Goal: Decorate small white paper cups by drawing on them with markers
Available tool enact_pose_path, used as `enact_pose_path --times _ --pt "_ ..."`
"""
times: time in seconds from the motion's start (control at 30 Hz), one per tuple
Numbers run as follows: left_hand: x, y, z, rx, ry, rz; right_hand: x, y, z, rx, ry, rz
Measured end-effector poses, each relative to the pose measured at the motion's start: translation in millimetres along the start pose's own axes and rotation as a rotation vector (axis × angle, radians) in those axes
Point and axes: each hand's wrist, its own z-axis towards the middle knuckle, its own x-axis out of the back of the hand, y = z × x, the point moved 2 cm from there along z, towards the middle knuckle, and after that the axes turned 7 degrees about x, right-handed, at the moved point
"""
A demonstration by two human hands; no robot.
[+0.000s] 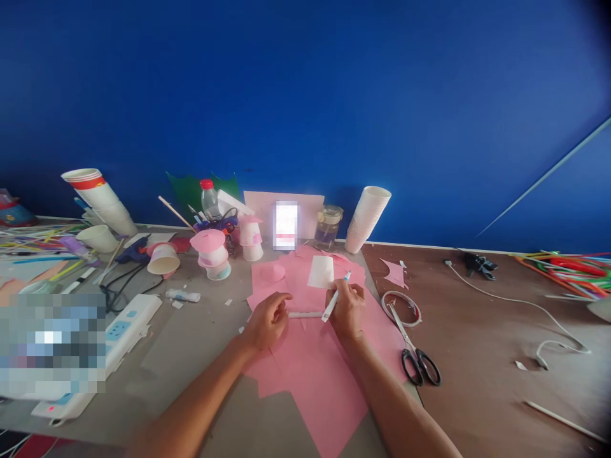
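My right hand [347,310] is closed around a white marker [330,306], held slanting with its blue end pointing up and away from me. My left hand [270,320] rests on a pile of cut pink paper [329,381], fingers loosely curved and apart, holding nothing I can see. Between the hands lies a thin white stick-like thing [305,314]; its left end is close to my left fingertips, and I cannot tell whether they touch. A small cream piece of paper [321,271] sits on the pink sheets just beyond my right hand.
Black-handled scissors [420,367] and a tape roll [401,308] lie right of the paper. Behind stand paper cups decorated in pink [213,257], a lit phone [286,225], a jar [328,226] and stacked cups [366,219]. A power strip [126,327] is at left.
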Motion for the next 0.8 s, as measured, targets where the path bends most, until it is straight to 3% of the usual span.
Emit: enact_pose_path --times 0.13,0.3,0.57,0.8 --pt "1.9 2 0 -0.028 0.011 0.023 -8 1 -1 -0.01 -0.123 -0.024" --pt "2.6 3 0 -0.051 0.027 0.028 -10 -13 -5 0.088 -0.254 0.071" --pt "3.0 -8 4 0.072 0.058 -0.231 9 -39 -2 0.214 -0.061 0.261" --pt "2.4 3 9 0.266 0.033 -0.691 12 -59 -5 0.351 -0.036 0.472"
